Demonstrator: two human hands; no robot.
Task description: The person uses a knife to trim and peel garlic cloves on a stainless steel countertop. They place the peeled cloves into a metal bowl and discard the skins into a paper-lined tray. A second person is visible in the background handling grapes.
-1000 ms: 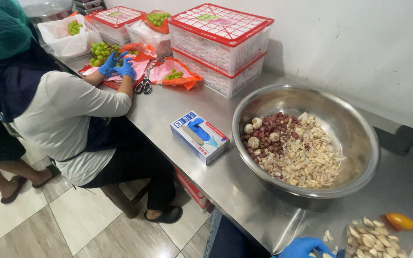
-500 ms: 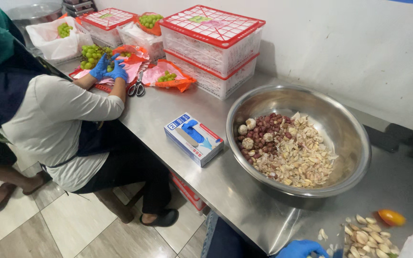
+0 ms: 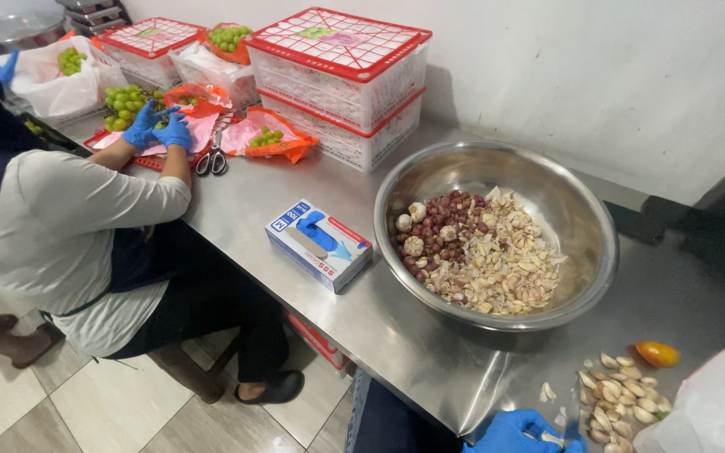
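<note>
At the bottom edge of the view, one blue-gloved hand (image 3: 518, 432) of the wearer is showing, its grip closing around something small and pale, seemingly a garlic clove with a thin blade beside it; which hand it is and how tightly it is pinching I cannot tell, and the other hand is lying out of view. Just to the right of that grip, a heap of garlic cloves (image 3: 610, 398) is sitting on the steel counter (image 3: 253, 197), close enough to be picked from, with a small orange chilli (image 3: 658, 354) just beyond it. Up and away from the grip, a big steel bowl (image 3: 585, 226) is holding garlic skins, cloves and small red shallots, likely gathering everything in one place. Farther left, a blue box of gloves (image 3: 319, 243) is lying flat. Well apart, a co-worker's gloved hands (image 3: 159, 130) are working over green grapes (image 3: 126, 102), with scissors (image 3: 211, 159) and red-lidded crates (image 3: 341, 50) nearby.
</note>
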